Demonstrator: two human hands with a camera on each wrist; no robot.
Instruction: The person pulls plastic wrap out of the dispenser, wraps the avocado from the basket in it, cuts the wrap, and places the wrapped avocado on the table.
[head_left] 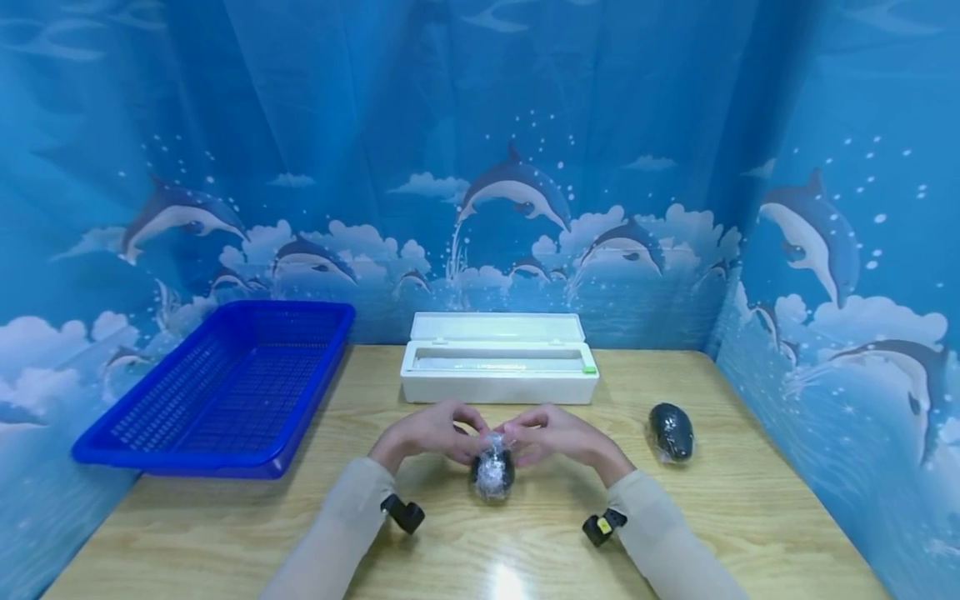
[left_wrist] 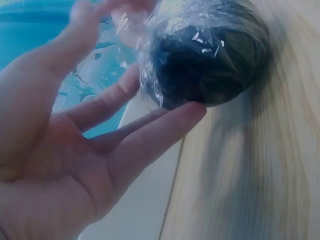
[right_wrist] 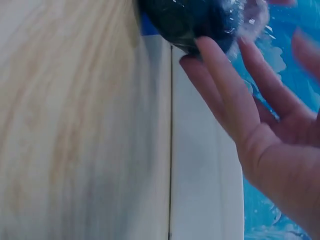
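A dark computer mouse (head_left: 492, 477) wrapped in crinkled, shiny cling film (head_left: 493, 442) sits at the middle of the wooden table. My left hand (head_left: 438, 433) is at its far left side, thumb and forefinger pinching the film at the far end. From the other side my right hand (head_left: 558, 437) pinches the same gathered film. In the left wrist view, lower fingers (left_wrist: 165, 127) of the left hand touch the wrapped body. Fingertips (right_wrist: 207, 47) of the right hand rest against its underside in the right wrist view.
Behind the hands stands a white cling film dispenser (head_left: 498, 387) with its lid raised. A blue plastic basket (head_left: 277, 462) is at the left. Another dark wrapped mouse (head_left: 671, 432) lies to the right on the table (head_left: 750, 517). Dolphin-print curtains (head_left: 420, 100) enclose the back and sides.
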